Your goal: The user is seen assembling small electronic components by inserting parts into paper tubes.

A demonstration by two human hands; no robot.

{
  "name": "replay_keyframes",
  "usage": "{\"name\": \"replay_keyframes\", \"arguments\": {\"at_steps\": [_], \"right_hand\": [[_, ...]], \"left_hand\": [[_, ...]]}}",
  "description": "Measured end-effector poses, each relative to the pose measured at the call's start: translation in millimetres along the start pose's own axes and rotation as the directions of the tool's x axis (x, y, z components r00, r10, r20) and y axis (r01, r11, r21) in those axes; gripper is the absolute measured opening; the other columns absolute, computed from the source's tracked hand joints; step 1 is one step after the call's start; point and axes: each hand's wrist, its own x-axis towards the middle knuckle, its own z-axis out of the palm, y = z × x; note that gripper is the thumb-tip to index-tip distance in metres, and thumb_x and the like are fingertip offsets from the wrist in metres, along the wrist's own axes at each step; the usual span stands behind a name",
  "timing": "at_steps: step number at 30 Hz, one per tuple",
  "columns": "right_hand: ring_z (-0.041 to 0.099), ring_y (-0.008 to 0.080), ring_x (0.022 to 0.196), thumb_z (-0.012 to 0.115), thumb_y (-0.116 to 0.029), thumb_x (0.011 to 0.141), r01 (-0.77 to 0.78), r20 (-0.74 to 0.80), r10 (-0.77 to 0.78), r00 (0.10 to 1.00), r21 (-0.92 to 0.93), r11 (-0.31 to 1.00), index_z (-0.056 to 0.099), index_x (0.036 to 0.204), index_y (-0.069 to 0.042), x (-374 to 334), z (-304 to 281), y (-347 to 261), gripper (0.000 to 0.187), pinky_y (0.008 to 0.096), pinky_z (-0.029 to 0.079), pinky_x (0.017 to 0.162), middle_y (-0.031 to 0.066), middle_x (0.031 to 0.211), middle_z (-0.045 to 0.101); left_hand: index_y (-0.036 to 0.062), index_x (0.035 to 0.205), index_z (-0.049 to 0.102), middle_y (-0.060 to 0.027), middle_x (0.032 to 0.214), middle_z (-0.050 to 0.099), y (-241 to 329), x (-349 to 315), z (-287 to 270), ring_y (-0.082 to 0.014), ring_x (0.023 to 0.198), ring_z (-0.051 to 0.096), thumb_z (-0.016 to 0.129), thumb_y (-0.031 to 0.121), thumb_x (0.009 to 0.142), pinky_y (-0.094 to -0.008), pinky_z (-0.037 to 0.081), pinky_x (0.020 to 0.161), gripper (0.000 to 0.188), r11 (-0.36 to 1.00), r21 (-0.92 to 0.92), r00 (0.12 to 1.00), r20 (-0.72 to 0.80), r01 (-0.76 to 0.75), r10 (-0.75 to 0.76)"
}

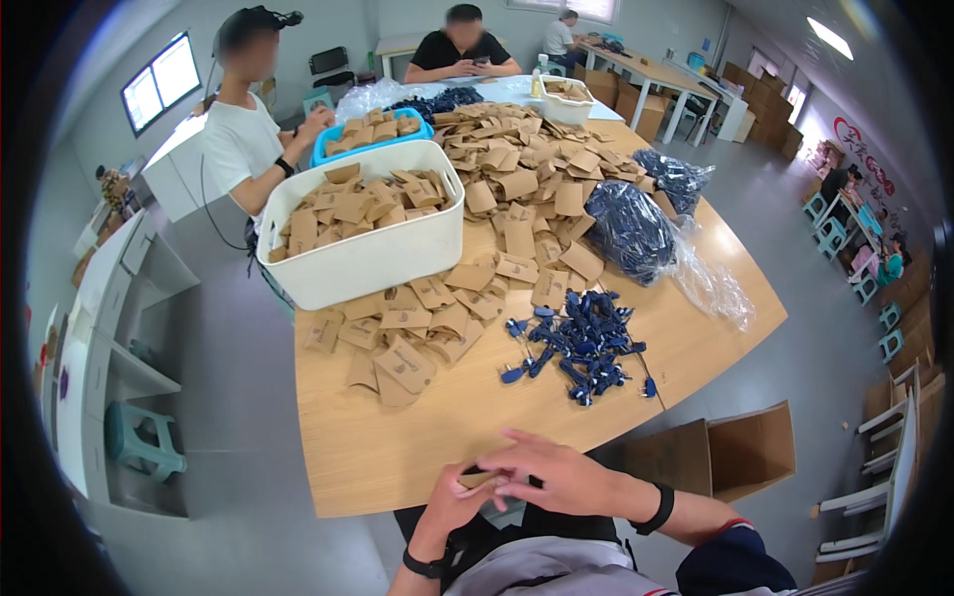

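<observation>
At the table's near edge, my left hand (454, 509) is closed around a small brown cardboard pillow box (479, 479), mostly hidden by fingers. My right hand (561, 479) reaches over from the right, its fingers bent against the box's end. Beyond my hands lies a loose pile of dark blue corded pieces with metal clips (586, 346). To its left, several matching brown pillow boxes (407, 363) lie overlapping on the wooden table (447, 427).
A white tub (368, 263) full of brown boxes stands at the left, before a blue basket (422, 132). A large heap of boxes (527, 164) and plastic-bagged blue cords (633, 233) lie farther back. An open carton (750, 452) is at the right. Two people are at the table.
</observation>
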Motion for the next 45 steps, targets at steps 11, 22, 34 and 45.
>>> {"name": "replay_keyframes", "arguments": {"at_steps": [11,22,34,45], "right_hand": [[0.061,0.0219,0.056,0.078,-0.008,0.078,0.129,-0.451,-0.194,0.871,-0.172,0.977,0.067,0.108,-0.004,-8,20,-18,0.032,0.0306,0.052,0.059,0.0109,0.072,0.062],[0.067,0.0135,0.058,0.072,0.001,0.083,0.194,-0.632,0.036,0.774,0.291,0.937,0.070,0.097,-0.001,-25,22,-44,0.014,0.0231,0.050,0.050,0.0106,0.074,0.069],[0.063,0.0185,0.094,0.049,-0.022,0.100,-0.012,-0.225,0.449,0.865,0.884,0.467,0.056,0.120,0.005,4,-5,-67,0.034,0.0295,0.051,0.080,0.0142,0.101,0.066],[0.044,0.0024,0.056,0.054,-0.020,0.099,-0.302,0.202,0.290,0.935,0.883,0.359,0.055,0.109,-0.001,-8,-6,-66,0.021,0.0172,0.032,0.044,0.0050,0.084,0.059]], "left_hand": [[-0.0067,0.141,0.034,-0.0272,0.136,0.049,76,8,41,-0.0326,0.125,0.051,0.033,0.043,0.105,-0.0421,0.042,0.105,0.062,0.838,-0.546,0.999,0.023,-0.017,0.036],[-0.0037,0.105,0.069,-0.0161,0.080,0.072,70,-21,87,-0.0173,0.064,0.067,0.065,0.017,0.093,-0.0262,0.053,0.060,0.024,0.504,0.743,0.421,-0.326,-0.440,0.847],[0.0072,0.119,0.061,-0.0100,0.080,0.069,67,-13,44,-0.0253,0.057,0.062,0.074,0.006,0.079,-0.0326,0.050,0.055,0.042,0.090,0.736,0.384,0.241,-0.671,0.891],[0.0087,0.087,0.072,-0.0092,0.113,0.067,155,-27,26,-0.0258,0.104,0.055,0.073,0.012,0.081,-0.0375,0.040,0.094,0.007,0.599,0.600,0.773,0.052,-0.530,0.632]]}}
